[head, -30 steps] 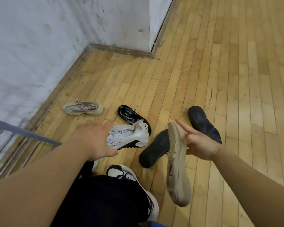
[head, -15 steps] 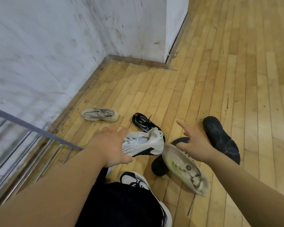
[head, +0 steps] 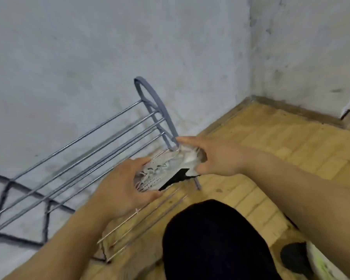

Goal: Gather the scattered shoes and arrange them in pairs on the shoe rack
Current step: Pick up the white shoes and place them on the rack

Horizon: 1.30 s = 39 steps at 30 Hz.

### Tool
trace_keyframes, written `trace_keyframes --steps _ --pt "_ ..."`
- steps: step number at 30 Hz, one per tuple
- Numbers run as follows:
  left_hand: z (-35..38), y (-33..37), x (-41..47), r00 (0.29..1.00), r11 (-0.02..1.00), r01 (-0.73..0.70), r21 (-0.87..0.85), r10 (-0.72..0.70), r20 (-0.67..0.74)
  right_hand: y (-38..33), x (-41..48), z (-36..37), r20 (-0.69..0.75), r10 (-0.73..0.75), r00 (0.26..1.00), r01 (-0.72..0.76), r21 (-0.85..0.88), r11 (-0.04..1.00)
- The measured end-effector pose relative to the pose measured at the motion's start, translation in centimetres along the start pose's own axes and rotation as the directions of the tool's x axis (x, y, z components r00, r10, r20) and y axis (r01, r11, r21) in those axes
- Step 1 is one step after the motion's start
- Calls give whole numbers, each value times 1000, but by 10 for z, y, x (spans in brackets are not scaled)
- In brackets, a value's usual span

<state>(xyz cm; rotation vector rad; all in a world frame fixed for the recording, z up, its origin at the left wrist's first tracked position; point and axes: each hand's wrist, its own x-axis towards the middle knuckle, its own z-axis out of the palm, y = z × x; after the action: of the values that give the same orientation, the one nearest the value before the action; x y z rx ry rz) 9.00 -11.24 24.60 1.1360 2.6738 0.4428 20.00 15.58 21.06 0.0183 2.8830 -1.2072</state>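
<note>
A white mesh sneaker [head: 163,172] with a black sole patch is held over the lower bars of the metal shoe rack [head: 101,142]. My left hand [head: 125,188] grips its toe end from the left, fingers curled round it. Gripping the heel end is my right hand [head: 212,158], with the index finger stretched along the top towards the rack's grey side frame. The rack leans against the white wall and no other shoe shows on it. At the bottom right corner lie a black shoe [head: 295,259] and a pale shoe sole [head: 323,263].
My dark-clothed knee [head: 214,239] fills the lower middle, close to the rack's front bars. The wooden floor [head: 281,142] runs right to a wall corner [head: 253,93] with a baseboard. The picture is blurred by motion.
The view has swung left from the shoes on the floor to the rack. My right hand has let go of the pale shoe. Both hands now hold the white sneaker at the rack.
</note>
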Motion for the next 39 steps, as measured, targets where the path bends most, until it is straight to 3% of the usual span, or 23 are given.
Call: trace_keyframes --steps 6,10,13,16,19,32,39 --pt "-28 -96 -118 947 940 282 -191 -305 -103 -144 85 49 380 -152 912 246 -213 946" --pt "-31 -140 -160 929 933 353 -77 -359 -90 -163 108 121 509 -126 852 287 -253 924" --pt "-28 -160 -178 924 923 381 -58 -382 9 -157 111 158 573 -132 809 295 -201 934" --pt "-18 -176 -194 917 911 399 -105 -394 67 -167 114 171 561 -177 809 308 -148 940" --pt "-18 -190 -206 908 890 416 -187 -419 22 -182 121 178 519 -218 827 326 -125 937" --pt "3 -222 -258 884 884 468 -9 -467 24 -219 107 254 560 -313 767 498 -211 841" --pt "7 -220 -256 879 879 475 -25 -473 62 -207 100 258 545 -303 782 461 -178 869"
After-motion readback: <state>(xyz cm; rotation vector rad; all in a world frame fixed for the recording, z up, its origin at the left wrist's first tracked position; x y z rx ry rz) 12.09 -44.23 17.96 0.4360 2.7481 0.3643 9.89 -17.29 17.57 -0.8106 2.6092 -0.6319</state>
